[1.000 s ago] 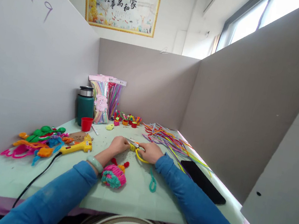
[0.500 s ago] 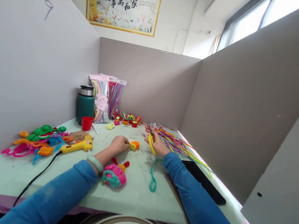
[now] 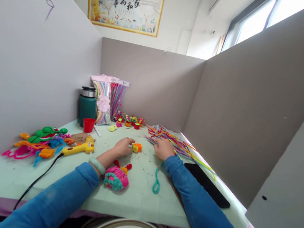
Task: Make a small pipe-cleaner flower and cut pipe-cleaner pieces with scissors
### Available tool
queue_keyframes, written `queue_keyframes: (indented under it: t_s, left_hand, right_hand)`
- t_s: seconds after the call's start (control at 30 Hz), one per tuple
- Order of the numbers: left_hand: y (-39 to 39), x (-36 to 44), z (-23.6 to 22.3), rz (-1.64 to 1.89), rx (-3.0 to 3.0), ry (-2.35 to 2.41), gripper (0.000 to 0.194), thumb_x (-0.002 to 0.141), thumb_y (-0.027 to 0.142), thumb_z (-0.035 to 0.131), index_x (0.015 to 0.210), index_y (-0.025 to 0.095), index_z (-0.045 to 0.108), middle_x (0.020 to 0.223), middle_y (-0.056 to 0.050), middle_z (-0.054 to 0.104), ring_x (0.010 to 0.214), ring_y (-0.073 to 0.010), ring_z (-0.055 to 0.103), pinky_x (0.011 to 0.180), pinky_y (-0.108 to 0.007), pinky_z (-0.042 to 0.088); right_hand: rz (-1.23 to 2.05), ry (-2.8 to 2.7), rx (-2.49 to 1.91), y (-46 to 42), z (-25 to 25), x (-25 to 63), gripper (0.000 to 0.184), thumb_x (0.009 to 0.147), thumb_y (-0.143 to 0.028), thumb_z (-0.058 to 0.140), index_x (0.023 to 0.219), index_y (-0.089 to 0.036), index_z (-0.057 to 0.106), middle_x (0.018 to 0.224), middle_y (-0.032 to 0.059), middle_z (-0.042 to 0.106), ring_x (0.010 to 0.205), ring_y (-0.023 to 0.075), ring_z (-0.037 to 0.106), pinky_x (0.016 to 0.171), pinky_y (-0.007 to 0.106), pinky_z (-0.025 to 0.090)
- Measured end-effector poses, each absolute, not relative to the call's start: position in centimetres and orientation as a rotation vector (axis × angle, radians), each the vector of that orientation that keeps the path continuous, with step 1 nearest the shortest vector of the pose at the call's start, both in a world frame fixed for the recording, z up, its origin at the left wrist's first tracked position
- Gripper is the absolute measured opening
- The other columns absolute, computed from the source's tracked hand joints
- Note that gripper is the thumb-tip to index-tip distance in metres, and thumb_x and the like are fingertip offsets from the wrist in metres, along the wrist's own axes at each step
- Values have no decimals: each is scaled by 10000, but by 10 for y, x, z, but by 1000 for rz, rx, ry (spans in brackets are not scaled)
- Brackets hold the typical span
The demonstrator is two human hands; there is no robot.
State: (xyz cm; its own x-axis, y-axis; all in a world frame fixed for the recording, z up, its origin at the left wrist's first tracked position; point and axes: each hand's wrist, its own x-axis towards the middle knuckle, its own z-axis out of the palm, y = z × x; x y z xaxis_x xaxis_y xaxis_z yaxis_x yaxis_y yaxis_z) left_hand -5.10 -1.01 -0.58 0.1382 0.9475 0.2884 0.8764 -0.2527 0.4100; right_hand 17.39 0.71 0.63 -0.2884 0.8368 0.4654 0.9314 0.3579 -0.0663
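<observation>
My left hand [image 3: 123, 146], with a pale bangle at the wrist, is beside the left edge of a small orange and yellow fuzzy piece [image 3: 137, 147]. Its fingers look slightly apart, with nothing visible in them. My right hand [image 3: 164, 149] is low over the table, fingers bent and loose, at the near edge of the pipe cleaners [image 3: 171, 137]. A bit of yellow scissors handle [image 3: 175, 153] shows behind it; the rest is hidden. Nearer me lie a pink and teal fuzzy bundle [image 3: 116, 178] and a looped teal pipe cleaner [image 3: 156, 185].
On the left are a yellow glue gun [image 3: 79, 149] with a black cord and a pile of fuzzy shapes [image 3: 43, 142]. Farther back stand a red cup [image 3: 88, 125], a green bottle [image 3: 87, 107] and bagged pipe cleaners [image 3: 103, 100]. A black slab [image 3: 207, 185] lies right.
My right hand has lowered toward the pipe cleaners, and the scissors it held upright are now mostly hidden behind it. The left hand's fingers have moved slightly upward and loosened.
</observation>
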Motion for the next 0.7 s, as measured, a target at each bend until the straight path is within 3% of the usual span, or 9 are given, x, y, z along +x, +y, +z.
queue_keyframes:
  t_s: [0.13,0.33,0.43,0.53,0.7]
  left_hand:
    - [-4,-50,-11,813,2273,1706,524,698,67,558,1212,151,603,1200,-113,630,990,-200,611,894,-253,419]
    - [1,-53,-14,919,2154,1676,509,680,104,622,1188,138,606,1101,-120,676,954,-208,634,832,-263,462]
    - [2,-53,-14,1023,2022,1476,536,676,139,637,1208,131,577,1026,-104,691,893,-194,638,767,-262,486]
    - [1,-51,-14,1070,1946,1209,585,664,156,632,1240,137,530,971,-70,684,815,-166,628,705,-259,496]
    - [-2,-48,-14,1109,1899,1145,556,632,184,658,1174,140,542,995,-63,651,689,-109,583,616,-223,473]
  right_hand:
    - [-14,-2430,-1311,6,-8,148,325,791,-299,584,1080,-180,673,1056,92,675,1003,226,570,856,313,411]
    - [239,-2241,-1205,11,-21,135,230,759,-232,633,979,-177,674,982,63,685,939,194,590,831,302,428]
    - [440,-2122,-989,11,-19,137,298,741,-236,663,1029,-167,623,991,54,663,893,164,594,773,280,453]
    - [470,-2049,-845,9,-17,139,393,723,-253,687,1089,-170,571,1027,59,626,865,150,584,736,277,459]
    - [403,-2019,-800,4,-14,140,290,783,-264,632,1043,-156,562,958,59,612,765,134,575,672,267,453]
